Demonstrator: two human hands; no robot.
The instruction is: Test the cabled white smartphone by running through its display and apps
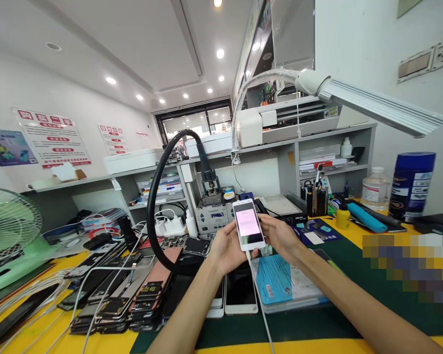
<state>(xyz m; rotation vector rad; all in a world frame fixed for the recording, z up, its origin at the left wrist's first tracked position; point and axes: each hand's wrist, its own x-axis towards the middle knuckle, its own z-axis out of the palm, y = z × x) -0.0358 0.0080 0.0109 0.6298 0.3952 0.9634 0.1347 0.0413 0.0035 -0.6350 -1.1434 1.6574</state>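
Observation:
I hold a white smartphone [248, 224] upright above the bench, its screen lit pale pink. My left hand [226, 248] is wrapped round its left edge and lower back. My right hand [278, 236] grips its right edge, fingers curled behind it. A white cable [260, 305] hangs from the phone's bottom port down toward me. Below the phone lie two white phones [239, 292] face up on the dark green mat [317, 319], beside a blue booklet [275, 278].
Stacks of phone screens and parts [133, 295] fill the yellow bench at left, next to a green fan [7, 231]. A black hose [158, 196] arcs over a rework station [212, 214]. A lamp [372, 101], blue canister [411, 184], bottles and tools stand right.

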